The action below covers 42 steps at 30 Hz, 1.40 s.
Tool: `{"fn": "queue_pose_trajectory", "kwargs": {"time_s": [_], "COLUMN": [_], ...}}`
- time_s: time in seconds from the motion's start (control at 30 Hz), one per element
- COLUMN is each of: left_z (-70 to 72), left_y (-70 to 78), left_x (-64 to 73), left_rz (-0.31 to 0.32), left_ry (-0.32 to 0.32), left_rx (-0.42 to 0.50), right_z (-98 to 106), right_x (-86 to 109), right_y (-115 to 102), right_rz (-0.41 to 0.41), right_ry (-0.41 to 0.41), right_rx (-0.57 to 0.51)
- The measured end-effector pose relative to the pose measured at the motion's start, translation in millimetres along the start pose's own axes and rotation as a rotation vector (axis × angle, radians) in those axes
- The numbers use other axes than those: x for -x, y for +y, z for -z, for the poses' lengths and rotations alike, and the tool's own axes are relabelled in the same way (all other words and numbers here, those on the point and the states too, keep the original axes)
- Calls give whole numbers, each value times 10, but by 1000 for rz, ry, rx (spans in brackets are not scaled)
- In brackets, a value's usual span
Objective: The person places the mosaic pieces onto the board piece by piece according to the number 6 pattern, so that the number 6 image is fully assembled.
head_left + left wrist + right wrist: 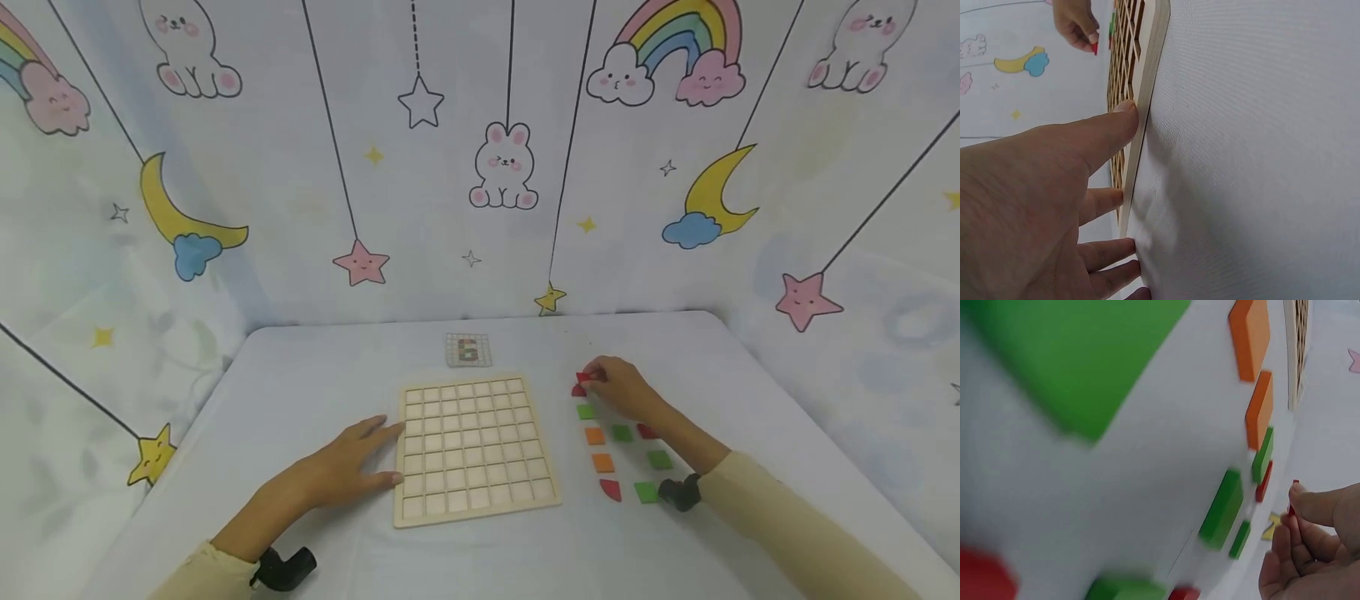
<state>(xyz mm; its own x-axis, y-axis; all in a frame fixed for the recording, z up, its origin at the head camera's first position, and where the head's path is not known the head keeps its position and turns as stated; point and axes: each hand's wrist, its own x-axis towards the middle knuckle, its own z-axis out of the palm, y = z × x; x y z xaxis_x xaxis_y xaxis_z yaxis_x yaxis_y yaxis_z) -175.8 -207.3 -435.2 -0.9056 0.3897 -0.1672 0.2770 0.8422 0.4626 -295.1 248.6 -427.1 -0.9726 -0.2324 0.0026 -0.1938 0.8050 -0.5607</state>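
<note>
My right hand (pixel 621 388) pinches a red piece (pixel 582 378) between thumb and finger at the far end of the loose pieces (pixel 595 436), right of the board (pixel 480 513) and near a second red piece (pixel 578 391). My left hand (pixel 341 467), fingers spread wide, touches the board's left edge. I take the step in hand to be picking out this piece; the next move, I judge, calls for a firm pinch and a lift clear of its neighbour.
</note>
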Motion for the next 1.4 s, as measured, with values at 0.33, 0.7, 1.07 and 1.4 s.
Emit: {"fn": "queue_pose_trajectory", "kwargs": {"time_s": [0.33,0.7,1.07,1.4], "left_z": [-16,-19,-26,-33], "left_y": [-28,-30,-26,-37], "left_x": [-25,-40,-46,-47], "left_rz": [6,6,0,12], "left_ry": [2,-3,-1,6], "left_rx": [-6,-11,-14,-24], "right_z": [-292,-599,-810,-899], "right_x": [-75,-138,-199,-194], "right_y": [-413,-753,-1075,-1168], "right_rz": [82,81,151,239], "right_ry": [-35,-50,-71,-73], "right_rx": [28,-26,22,117]}}
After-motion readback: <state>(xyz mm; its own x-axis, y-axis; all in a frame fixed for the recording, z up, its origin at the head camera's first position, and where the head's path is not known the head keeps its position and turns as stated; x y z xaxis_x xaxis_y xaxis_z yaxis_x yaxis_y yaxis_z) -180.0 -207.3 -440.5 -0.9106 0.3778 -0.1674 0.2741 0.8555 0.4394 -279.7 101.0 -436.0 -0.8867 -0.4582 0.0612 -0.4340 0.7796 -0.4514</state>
